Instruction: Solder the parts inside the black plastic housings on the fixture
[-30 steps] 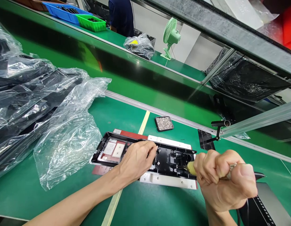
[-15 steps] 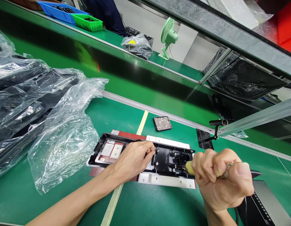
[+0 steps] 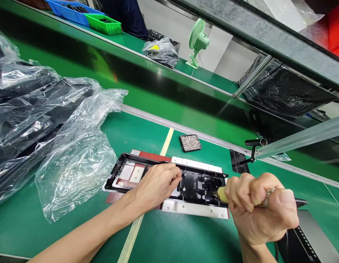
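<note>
housing (image 3: 195, 188) | left hand (image 3: 157, 182) closed, hiding middle | right hand (image 3: 261, 208) gripping yellow tool (image 3: 222, 194) | tray (image 3: 191, 150) beyond

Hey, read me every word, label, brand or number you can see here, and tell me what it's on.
Nothing is legible.
White label in the black housing's opening: printed lines, too small to read.
Small label on the red board: too small to read.

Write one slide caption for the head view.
Left hand on black plastic housing, right hand holding a yellow tool over it.
</note>
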The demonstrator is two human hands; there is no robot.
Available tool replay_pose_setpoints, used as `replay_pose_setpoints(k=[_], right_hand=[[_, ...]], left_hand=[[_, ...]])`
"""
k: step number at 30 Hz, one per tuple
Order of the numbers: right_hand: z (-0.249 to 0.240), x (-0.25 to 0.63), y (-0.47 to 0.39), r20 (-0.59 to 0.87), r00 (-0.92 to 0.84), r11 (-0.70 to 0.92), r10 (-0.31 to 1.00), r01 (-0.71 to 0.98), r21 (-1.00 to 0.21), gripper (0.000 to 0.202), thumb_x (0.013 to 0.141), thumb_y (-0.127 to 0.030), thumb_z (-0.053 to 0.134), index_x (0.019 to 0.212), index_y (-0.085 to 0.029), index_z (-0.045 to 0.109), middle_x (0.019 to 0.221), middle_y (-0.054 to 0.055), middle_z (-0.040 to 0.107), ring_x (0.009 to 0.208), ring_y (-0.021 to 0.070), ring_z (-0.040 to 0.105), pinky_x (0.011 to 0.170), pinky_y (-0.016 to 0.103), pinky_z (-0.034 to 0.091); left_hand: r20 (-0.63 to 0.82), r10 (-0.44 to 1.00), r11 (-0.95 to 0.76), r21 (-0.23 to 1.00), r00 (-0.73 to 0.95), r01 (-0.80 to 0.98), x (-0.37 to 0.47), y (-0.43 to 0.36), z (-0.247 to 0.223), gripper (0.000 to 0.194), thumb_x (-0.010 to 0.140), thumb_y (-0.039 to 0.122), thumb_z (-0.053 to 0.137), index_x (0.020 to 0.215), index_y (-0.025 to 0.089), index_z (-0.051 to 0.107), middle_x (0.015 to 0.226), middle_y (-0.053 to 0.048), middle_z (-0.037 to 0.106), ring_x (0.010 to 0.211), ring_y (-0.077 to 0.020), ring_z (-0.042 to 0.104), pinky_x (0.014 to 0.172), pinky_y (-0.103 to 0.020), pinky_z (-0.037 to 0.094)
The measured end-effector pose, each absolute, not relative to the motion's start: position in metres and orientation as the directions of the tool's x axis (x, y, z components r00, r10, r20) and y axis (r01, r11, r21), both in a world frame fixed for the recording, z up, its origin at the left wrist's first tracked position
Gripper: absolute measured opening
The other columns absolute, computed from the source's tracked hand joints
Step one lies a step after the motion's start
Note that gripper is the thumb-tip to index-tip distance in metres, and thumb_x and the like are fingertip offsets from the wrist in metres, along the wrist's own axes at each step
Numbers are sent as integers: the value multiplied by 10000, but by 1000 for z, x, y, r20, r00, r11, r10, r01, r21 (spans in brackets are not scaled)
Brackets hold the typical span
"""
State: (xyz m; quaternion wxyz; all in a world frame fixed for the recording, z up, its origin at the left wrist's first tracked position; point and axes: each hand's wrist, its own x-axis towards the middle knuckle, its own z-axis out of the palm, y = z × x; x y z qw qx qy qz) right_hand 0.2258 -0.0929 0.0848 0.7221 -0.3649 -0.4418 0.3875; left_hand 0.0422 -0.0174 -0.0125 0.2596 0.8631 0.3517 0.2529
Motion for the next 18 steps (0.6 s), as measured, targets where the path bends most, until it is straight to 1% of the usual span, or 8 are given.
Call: replay_pose_setpoints(k=[4, 9, 13, 18], right_hand=[[85, 225, -92, 350, 321, 434, 880, -247, -866, 368, 921, -386, 495, 598, -215, 466, 474, -65, 277, 402, 83, 226, 367, 211, 251], [87, 225, -92, 340, 315, 421, 886, -243, -874, 371, 903, -386, 505, 585, -209, 433, 466, -64, 279, 400, 79, 224, 359, 205, 244], [89, 223, -92, 345, 315, 424, 884, -233, -875, 381, 905, -384, 502, 578, -206, 420, 461, -64, 275, 398, 76, 219, 359, 204, 251], [88, 224, -92, 344, 316, 426, 884, -241, -872, 378, 914, -377, 504, 581, -208, 445, 462, -64, 279, 398, 78, 222, 363, 205, 253]], left_hand=[[237, 743, -615, 610, 626, 500, 43, -17, -13, 199, 880, 62, 584, 765, 194, 679, 737, 12, 651, 579, -129, 550, 571, -273, 371], [233, 737, -623, 597, 634, 505, 43, -17, -14, 200, 866, 55, 593, 771, 195, 699, 745, 5, 648, 607, -139, 578, 569, -277, 360], [232, 733, -630, 586, 640, 509, 44, -18, -13, 216, 855, 43, 599, 722, 192, 682, 715, 10, 623, 596, -135, 556, 559, -277, 340], [206, 739, -613, 602, 642, 512, 43, -18, -13, 213, 851, 35, 597, 721, 186, 673, 721, 14, 618, 608, -128, 546, 569, -275, 329]])
